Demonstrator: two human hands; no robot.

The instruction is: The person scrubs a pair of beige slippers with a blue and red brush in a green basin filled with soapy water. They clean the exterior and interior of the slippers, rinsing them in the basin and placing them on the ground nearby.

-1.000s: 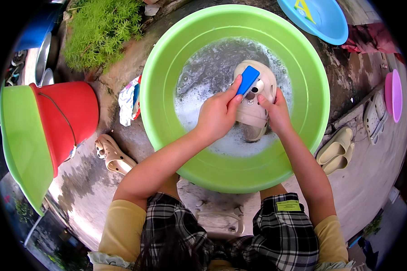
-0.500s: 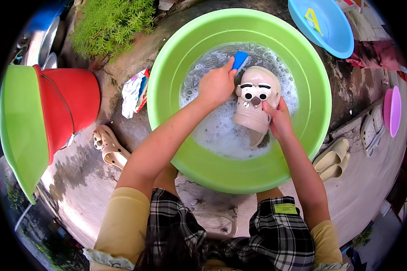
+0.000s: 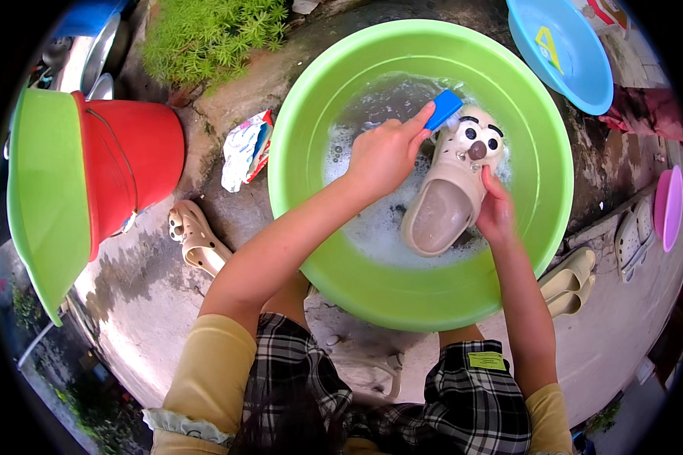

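Observation:
Over a large green basin [image 3: 417, 303] of sudsy water, my right hand [image 3: 496, 208] grips a beige clog [image 3: 442, 205] by its side. The clog carries a cartoon face with eyes, dark brows and a brown nose, and its foot opening is turned toward me. My left hand [image 3: 387, 155] is closed around a blue scrub brush [image 3: 443, 109]. The brush's pale bristles touch or nearly touch the clog's far left side. A matching beige clog [image 3: 199, 239] lies on the ground left of the basin.
Left of the basin are a crumpled packet [image 3: 244, 152] and a red bucket [image 3: 136, 163] with a green basin [image 3: 45, 189] against it. A blue basin [image 3: 565, 53] stands far right. Beige slippers [image 3: 569, 282], a pale clog [image 3: 628, 239] and a pink basin [image 3: 668, 208] are at the right.
The clog has tipped so its foot opening now faces me, with its toe pointing away. My left hand and the brush have moved right to the clog's far end.

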